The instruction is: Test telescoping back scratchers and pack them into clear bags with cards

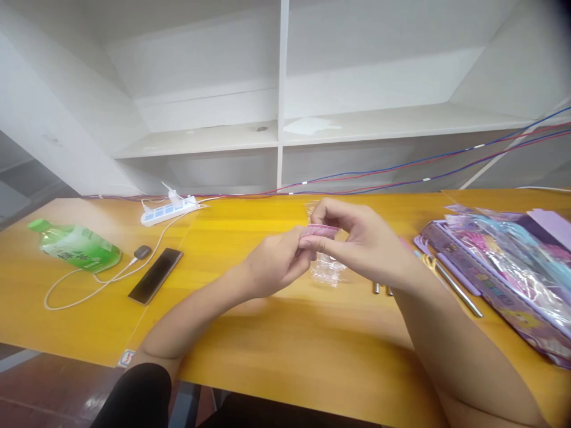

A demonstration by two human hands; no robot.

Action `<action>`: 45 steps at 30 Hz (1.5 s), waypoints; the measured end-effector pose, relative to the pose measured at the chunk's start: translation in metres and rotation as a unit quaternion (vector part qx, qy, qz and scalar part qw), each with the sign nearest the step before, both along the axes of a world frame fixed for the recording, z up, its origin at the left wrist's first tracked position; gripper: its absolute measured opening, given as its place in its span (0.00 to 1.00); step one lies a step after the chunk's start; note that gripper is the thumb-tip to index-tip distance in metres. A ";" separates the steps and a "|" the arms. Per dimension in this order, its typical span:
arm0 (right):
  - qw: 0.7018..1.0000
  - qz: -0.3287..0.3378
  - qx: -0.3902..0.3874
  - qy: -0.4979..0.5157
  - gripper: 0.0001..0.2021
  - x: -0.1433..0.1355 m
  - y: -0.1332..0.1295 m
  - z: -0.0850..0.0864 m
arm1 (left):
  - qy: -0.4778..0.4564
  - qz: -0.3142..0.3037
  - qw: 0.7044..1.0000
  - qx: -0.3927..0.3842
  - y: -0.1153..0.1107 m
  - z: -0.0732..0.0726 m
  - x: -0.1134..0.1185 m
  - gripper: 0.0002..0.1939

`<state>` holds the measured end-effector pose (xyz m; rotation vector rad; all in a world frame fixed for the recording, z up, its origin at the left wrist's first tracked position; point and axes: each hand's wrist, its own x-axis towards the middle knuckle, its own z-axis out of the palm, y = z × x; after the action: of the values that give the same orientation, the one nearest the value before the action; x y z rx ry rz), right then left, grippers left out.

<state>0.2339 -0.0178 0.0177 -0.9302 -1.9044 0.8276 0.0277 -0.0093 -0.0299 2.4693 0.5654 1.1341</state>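
Note:
My left hand (279,264) and my right hand (352,241) meet above the middle of the wooden table. Between them they pinch a small flat pink item (322,230), its printing too small to read. The right thumb lies along its lower edge, and the left fingers close on its left end. Beneath and behind the hands lies crumpled clear plastic wrapping (328,272), partly covered by them.
At the right is a purple patterned box (495,285) of wrapped items, with a metal rod (459,291) and cords beside it. Leftward are a phone (155,276), a green bottle (78,245), an earphone case (143,252) and a power strip (168,211). White shelving stands behind.

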 end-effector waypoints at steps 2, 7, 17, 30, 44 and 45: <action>1.000 -0.003 0.000 -0.001 0.23 -0.001 0.000 0.000 | -0.001 0.005 1.000 0.011 0.000 0.000 0.000 0.18; 1.000 -0.011 0.013 -0.001 0.27 -0.005 -0.001 0.000 | 0.003 0.001 1.000 0.000 0.000 0.000 -0.001 0.19; 0.991 -0.023 0.076 -0.111 0.20 0.003 -0.003 0.003 | 0.049 0.015 0.998 -0.025 -0.003 0.011 -0.010 0.18; 0.992 -0.064 0.035 -0.099 0.21 0.008 -0.001 0.009 | 0.007 0.056 0.998 0.016 -0.003 0.019 -0.015 0.10; 0.975 -0.149 0.110 -0.124 0.20 0.036 0.000 0.013 | -0.309 0.073 0.929 -0.188 0.004 0.020 -0.013 0.16; 0.976 -0.137 0.098 -0.137 0.21 0.034 0.002 0.010 | -0.330 0.084 0.919 -0.199 0.005 0.021 -0.013 0.16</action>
<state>0.2679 -0.0158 0.0282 -1.1978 -1.9851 0.3553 0.0142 -0.0040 -0.0086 1.5834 0.7114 1.6229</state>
